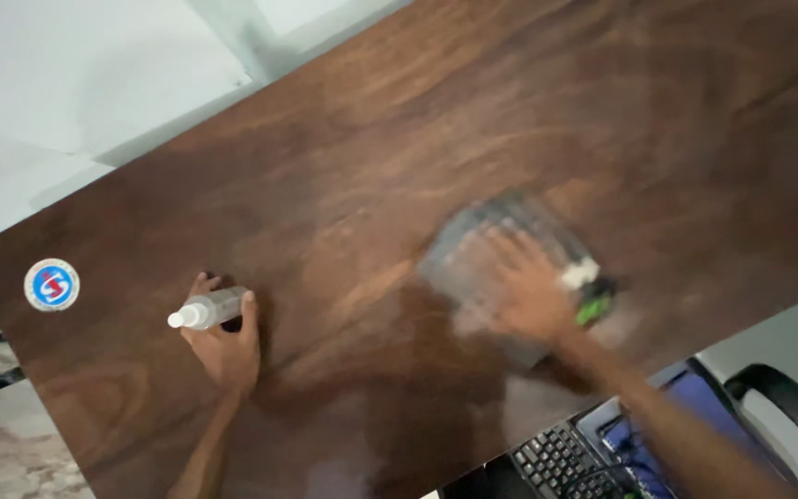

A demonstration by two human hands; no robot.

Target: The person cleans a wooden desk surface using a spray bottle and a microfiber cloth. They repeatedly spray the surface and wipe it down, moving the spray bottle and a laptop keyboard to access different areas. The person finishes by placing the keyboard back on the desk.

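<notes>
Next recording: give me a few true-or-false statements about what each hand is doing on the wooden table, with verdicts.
1. The left hand grips a small clear spray bottle with a white cap. True.
2. The bottle stands upright. False: it lies tilted in the hand, cap pointing left.
3. The right hand presses flat on a grey cloth on the dark brown wooden table. True; the hand and cloth are motion-blurred.
4. A round sticker sits near the table's right edge. False: it is near the left corner.
5. A black keyboard lies on top of the table. False: it shows below the table's near edge.
</notes>
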